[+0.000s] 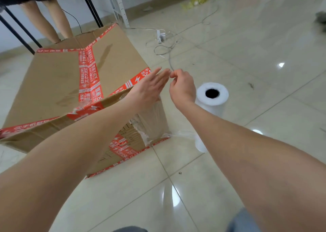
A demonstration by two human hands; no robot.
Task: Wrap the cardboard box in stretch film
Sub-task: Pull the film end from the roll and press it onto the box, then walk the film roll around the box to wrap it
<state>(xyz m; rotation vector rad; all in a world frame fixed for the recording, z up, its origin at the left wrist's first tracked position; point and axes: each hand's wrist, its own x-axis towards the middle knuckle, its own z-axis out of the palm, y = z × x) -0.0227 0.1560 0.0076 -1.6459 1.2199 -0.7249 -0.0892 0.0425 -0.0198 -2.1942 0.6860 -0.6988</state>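
Stretch film (150,124) is seen only at the cardboard box (53,76) corner beneath the flat, straight-fingered left hand (150,88). The right hand (182,88) beside it is pinched, on what cannot be told. Most wrapping is judged undone.

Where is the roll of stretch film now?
In the head view, the film roll stands upright on the floor, right of the cardboard box, near the right hand.

Large red-taped cardboard box (58,83) on tiled floor, white stretch film roll (211,97) upright just beside it

Left hand (150,88) flat; right hand (182,88) fingertips pinched.
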